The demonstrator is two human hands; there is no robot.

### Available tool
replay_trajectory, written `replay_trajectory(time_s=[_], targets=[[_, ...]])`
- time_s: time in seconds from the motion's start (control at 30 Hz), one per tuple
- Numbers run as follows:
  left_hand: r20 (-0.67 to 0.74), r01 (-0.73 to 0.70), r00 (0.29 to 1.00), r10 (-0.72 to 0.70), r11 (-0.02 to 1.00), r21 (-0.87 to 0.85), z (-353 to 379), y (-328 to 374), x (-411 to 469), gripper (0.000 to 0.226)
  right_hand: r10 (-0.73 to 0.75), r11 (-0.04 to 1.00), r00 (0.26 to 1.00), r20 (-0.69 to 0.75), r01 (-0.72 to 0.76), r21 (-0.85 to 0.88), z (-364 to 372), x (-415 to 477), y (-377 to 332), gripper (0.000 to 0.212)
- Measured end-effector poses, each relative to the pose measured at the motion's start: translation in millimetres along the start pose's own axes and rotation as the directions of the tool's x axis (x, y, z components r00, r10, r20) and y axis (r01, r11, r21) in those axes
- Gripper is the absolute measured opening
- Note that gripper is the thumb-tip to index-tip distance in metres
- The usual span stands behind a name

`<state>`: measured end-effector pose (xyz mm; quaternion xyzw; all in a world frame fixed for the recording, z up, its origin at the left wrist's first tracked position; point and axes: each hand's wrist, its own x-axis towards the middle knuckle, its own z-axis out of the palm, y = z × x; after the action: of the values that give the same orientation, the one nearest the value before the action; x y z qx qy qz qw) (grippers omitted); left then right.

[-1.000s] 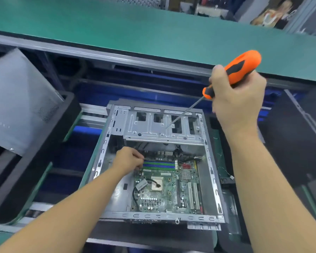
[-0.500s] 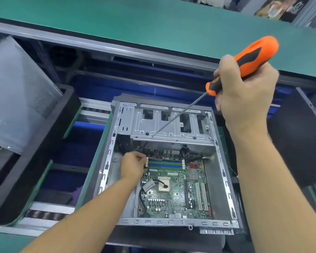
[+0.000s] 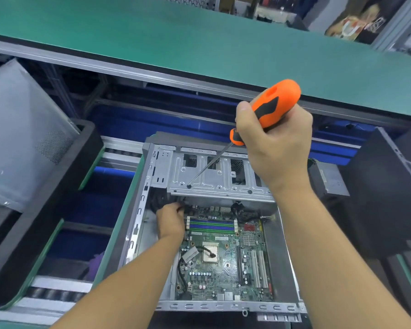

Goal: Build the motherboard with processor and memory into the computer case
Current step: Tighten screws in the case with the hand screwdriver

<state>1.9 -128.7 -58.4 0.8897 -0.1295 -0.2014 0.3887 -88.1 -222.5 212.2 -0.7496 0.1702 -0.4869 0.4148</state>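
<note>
So the computer case [image 3: 223,306] is lying open on its side down at about 6 o'clock in the view, and the motherboard [image 3: 226,279] is sitting flat inside it, filling the floor of the case toward 5 o'clock. The processor [image 3: 210,252] is showing bare in the middle of the board, with the memory slots [image 3: 211,226] running across just at its 12 o'clock. The left hand [image 3: 170,222] is reaching in at the board's 10 o'clock corner, right beside the slots. Its fingers are curling down into a dark bunch of cables under the drive cage [image 3: 218,184], so the fingertips are hidden and I honestly can't tell if it's holding anything. The right hand [image 3: 275,143] is wrapping tight around the orange handle of a screwdriver [image 3: 274,103] up at 1 o'clock, with the shaft slanting toward 8 o'clock. The tip is landing on a dark spot on the cage, whether it's a screw or a hole is too small to make out. The right wrist is covering the cage's 3 o'clock end. A grey side panel [image 3: 22,138] is getting cut off at 9 o'clock.
</note>
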Motion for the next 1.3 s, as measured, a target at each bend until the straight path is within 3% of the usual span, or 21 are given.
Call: replay_trajectory(time_s=[0.37,0.57,0.77,1.17,1.3], targets=[[-0.032,-0.074,0.996,0.084,0.97,0.231,9.5,-12.2,6.9,0.02,0.034,0.987,0.996,-0.077,-0.022,0.161,-22.4,2.3,9.3,0.046],[0.056,-0.232,0.971,0.232,0.863,0.448,8.6,-15.3,9.8,0.023,0.049,0.98,0.996,-0.069,-0.035,0.197,-26.0,1.4,12.8,0.046],[0.098,-0.349,0.931,0.352,0.778,0.523,7.0,-15.2,9.8,0.029,0.048,0.969,0.998,-0.036,-0.038,0.246,-20.9,4.5,16.6,0.045],[0.013,-0.223,0.966,0.258,0.808,0.545,10.4,-16.4,13.6,0.012,0.071,0.965,0.997,-0.001,-0.068,0.253,-19.9,3.5,25.7,0.043],[0.018,-0.251,0.957,0.289,0.795,0.552,9.4,-19.8,14.2,0.009,0.063,0.966,0.998,-0.003,-0.06,0.25,-22.8,3.4,23.6,0.044]])
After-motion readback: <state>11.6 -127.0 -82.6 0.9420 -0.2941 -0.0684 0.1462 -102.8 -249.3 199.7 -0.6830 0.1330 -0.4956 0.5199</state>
